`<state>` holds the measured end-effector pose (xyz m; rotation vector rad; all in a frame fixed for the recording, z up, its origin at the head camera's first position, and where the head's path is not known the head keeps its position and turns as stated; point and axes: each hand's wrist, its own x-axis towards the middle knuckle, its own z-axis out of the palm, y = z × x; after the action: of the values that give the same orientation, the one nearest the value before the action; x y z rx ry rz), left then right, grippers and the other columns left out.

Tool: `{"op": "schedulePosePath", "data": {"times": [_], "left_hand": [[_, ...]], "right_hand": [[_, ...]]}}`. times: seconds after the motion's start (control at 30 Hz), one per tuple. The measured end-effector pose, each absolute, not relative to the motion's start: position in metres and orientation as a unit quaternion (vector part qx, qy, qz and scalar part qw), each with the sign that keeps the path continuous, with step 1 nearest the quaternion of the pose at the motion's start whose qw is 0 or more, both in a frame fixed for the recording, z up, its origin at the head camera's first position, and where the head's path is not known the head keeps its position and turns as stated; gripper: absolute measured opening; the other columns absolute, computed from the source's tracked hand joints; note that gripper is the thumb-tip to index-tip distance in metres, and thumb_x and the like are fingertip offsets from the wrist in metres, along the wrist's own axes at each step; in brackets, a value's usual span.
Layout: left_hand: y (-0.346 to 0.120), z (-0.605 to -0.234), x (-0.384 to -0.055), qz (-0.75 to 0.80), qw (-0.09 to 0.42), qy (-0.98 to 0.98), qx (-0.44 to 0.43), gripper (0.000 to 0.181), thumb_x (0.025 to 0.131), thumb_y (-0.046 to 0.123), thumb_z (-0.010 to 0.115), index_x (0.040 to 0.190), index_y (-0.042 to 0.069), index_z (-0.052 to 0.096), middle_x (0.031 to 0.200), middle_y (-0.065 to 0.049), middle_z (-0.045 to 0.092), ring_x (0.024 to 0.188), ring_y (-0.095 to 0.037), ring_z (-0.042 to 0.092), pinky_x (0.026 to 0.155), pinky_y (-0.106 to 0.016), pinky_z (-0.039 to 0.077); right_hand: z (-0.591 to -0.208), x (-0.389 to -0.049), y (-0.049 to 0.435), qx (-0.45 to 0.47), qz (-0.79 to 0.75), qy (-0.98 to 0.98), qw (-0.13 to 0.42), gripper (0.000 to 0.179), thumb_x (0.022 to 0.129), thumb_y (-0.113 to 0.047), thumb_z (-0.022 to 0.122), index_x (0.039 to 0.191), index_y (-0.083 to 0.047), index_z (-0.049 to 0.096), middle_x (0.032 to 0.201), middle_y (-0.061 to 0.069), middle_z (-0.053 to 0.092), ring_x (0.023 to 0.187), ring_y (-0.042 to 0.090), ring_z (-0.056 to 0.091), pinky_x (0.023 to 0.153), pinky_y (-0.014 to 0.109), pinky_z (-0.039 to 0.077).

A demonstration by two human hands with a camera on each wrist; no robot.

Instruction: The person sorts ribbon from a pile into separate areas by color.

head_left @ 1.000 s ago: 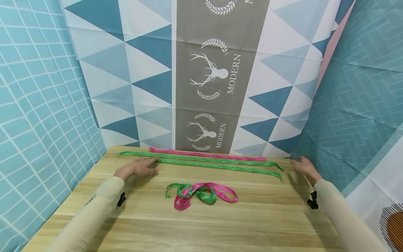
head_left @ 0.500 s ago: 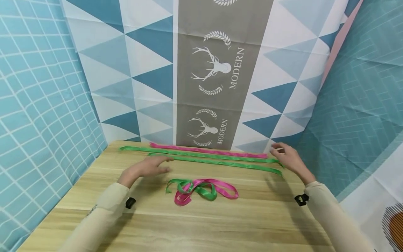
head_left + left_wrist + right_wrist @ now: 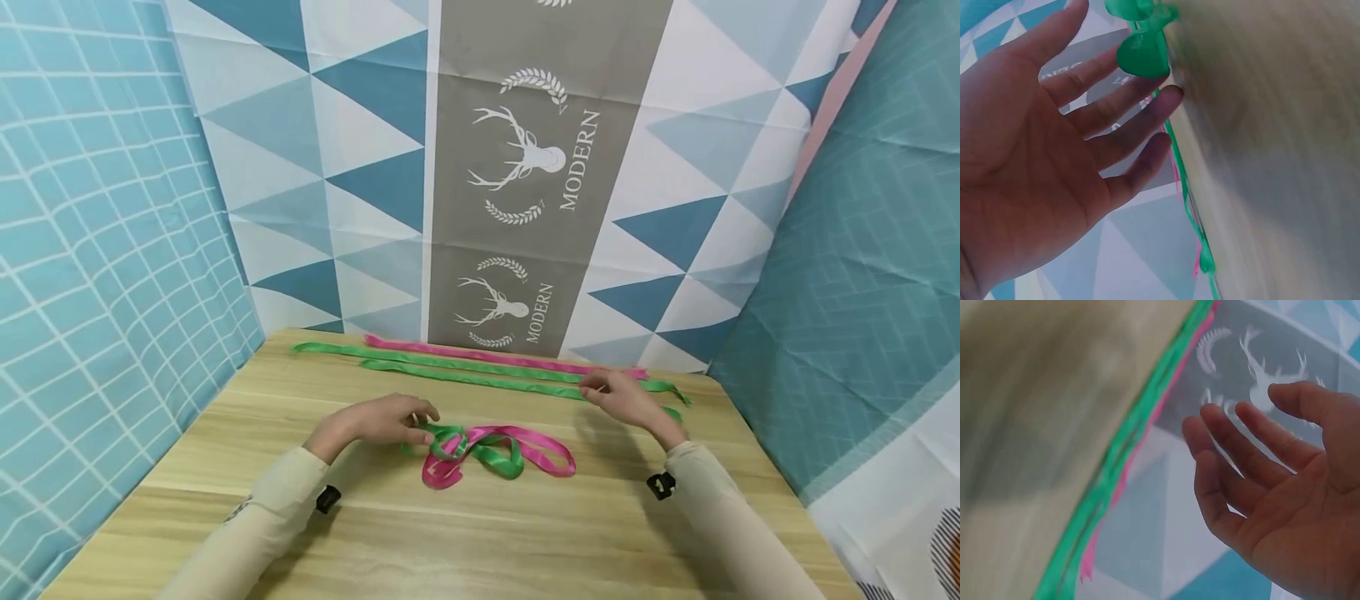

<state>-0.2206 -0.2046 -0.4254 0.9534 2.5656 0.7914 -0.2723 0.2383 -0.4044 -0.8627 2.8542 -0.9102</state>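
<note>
My left hand (image 3: 386, 419) is at the left end of a loosely looped pair of ribbons, one green (image 3: 501, 462) and one pink (image 3: 555, 460). Its fingers are spread and relaxed in the left wrist view, near a green loop (image 3: 1141, 55); whether they touch it I cannot tell. My right hand (image 3: 624, 400) hovers with loosely bent fingers near the right part of the straight ribbons, holding nothing, and hides part of the nearer green one (image 3: 465, 380). Behind that lie another straight green ribbon (image 3: 420, 361) and a straight pink ribbon (image 3: 472, 356).
The wooden table (image 3: 450, 542) ends at a patterned cloth backdrop (image 3: 375, 208). A blue checked cloth (image 3: 112, 233) hangs at the left, a teal cloth (image 3: 862, 275) at the right. Black wrist straps (image 3: 327, 499) show on both forearms.
My right hand has come inward from beyond the ribbons' right ends. My left hand has moved right and nearer, from the straight ribbons to the looped ones. The ribbons keep their layout.
</note>
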Motion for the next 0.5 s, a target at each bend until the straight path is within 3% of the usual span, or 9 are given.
{"op": "schedulePosePath", "data": {"times": [0.17,0.27,0.37,0.5], "left_hand": [[-0.201,-0.428,-0.222,0.270,0.148,0.889,0.339,0.044,0.095,0.035,0.076,0.127,0.006,0.066,0.118,-0.007,0.066,0.107,-0.027,0.061,0.092,-0.047,0.050],[-0.196,-0.428,-0.225,0.262,0.146,0.890,0.344,0.042,0.093,0.032,0.078,0.125,0.008,0.067,0.112,-0.005,0.066,0.102,-0.025,0.061,0.090,-0.045,0.050],[-0.195,-0.430,-0.227,0.265,0.145,0.889,0.343,0.042,0.094,0.029,0.077,0.128,0.008,0.065,0.110,-0.005,0.066,0.101,-0.023,0.062,0.089,-0.044,0.051],[-0.198,-0.437,-0.232,0.274,0.123,0.898,0.321,0.047,0.100,0.033,0.069,0.137,0.006,0.059,0.120,-0.009,0.063,0.110,-0.026,0.060,0.095,-0.049,0.048]], "right_hand": [[-0.417,-0.267,0.214,-0.305,-0.292,0.904,0.069,0.031,0.104,-0.022,0.061,0.122,0.003,0.068,0.105,0.005,0.069,0.096,0.027,0.066,0.080,0.042,0.055],[-0.420,-0.275,0.204,-0.310,-0.268,0.909,0.067,0.031,0.104,-0.021,0.061,0.121,0.004,0.069,0.103,0.006,0.069,0.097,0.027,0.065,0.082,0.044,0.054],[-0.426,-0.292,0.200,-0.294,-0.242,0.924,0.028,0.032,0.103,-0.016,0.060,0.126,0.006,0.066,0.115,0.018,0.067,0.108,0.037,0.063,0.089,0.052,0.052],[-0.439,-0.312,0.200,-0.280,-0.172,0.944,-0.002,0.041,0.104,-0.018,0.059,0.138,0.005,0.058,0.139,0.027,0.054,0.127,0.047,0.050,0.103,0.061,0.040]]}}
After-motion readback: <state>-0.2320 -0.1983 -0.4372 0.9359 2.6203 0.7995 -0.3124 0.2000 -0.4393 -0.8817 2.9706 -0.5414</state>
